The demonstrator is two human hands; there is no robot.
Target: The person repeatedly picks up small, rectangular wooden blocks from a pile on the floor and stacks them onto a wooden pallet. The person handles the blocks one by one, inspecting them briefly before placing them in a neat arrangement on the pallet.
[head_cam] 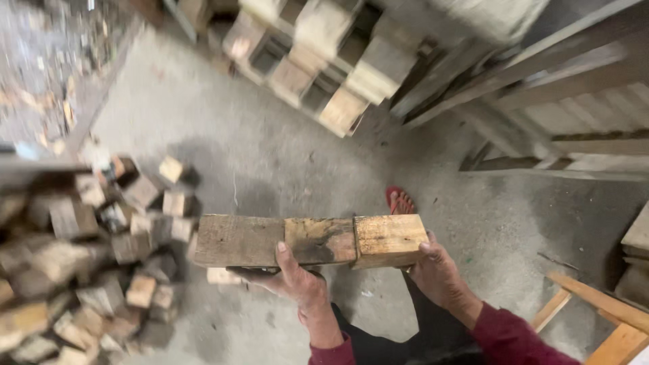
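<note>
Fingers first: the left hand (291,280) has its thumb (284,255) pressed up the near face of a row of three wooden blocks (311,240), and the rest of its fingers are tucked under the row, hidden, so the grasp reads as a clamp from below. The right hand (439,274) cups the right end of the row, thumb on the pale block's (390,239) lower corner; its other fingers go behind the wood and I cannot see them. Both hands are gripping, not loose.

The row itself hangs in the air above the concrete floor (270,149), level, three blocks butted end to end: a grey weathered one (236,240) on the left, a dark-stained one (320,240) in the middle, the pale one on the right. Whether they are joined or just squeezed together, I cannot tell.

A red sandal (400,201) peeks out just past the row's far edge, mostly covered by it. Dark red sleeves (503,334) run off the bottom edge.

At the left edge a heap of loose offcut blocks (101,257) is blurred and cut off. At the top, stacked pallets (318,54) lean, cropped. Pale planks (595,301) poke in at the bottom right corner.
</note>
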